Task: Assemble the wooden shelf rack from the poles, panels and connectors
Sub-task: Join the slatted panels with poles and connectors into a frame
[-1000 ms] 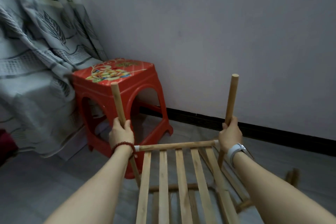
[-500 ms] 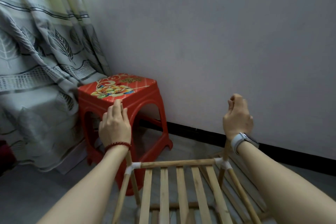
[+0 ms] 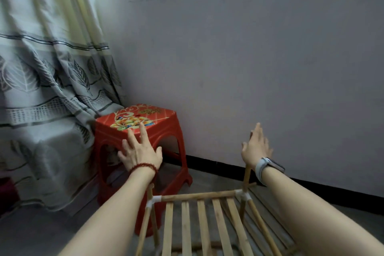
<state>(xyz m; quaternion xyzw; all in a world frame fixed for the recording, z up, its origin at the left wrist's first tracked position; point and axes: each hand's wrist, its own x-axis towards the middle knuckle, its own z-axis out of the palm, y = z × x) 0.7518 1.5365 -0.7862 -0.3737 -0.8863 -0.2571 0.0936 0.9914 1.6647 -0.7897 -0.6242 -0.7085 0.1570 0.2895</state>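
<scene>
I look down over both my bare forearms at a half-built light wooden shelf rack standing on the grey floor in front of me. Its top panel of flat pale slats runs away from me to a round wooden crossbar, which meets a white connector at the left corner and another white connector at the right. Thin round poles slant down from both corners.

My left hand, with a red bead bracelet at the wrist, is raised with its fingers spread and straight; its grip is apart and holds nothing. My right hand, with a grey-strapped watch at the wrist, is also raised with fingers straight, grip apart and empty. A short upright pole rises from the right connector to just under that wrist.

Behind my left hand stands a red plastic stool with a flower print on its seat, beside a grey leaf-patterned curtain and against a plain pale wall.
</scene>
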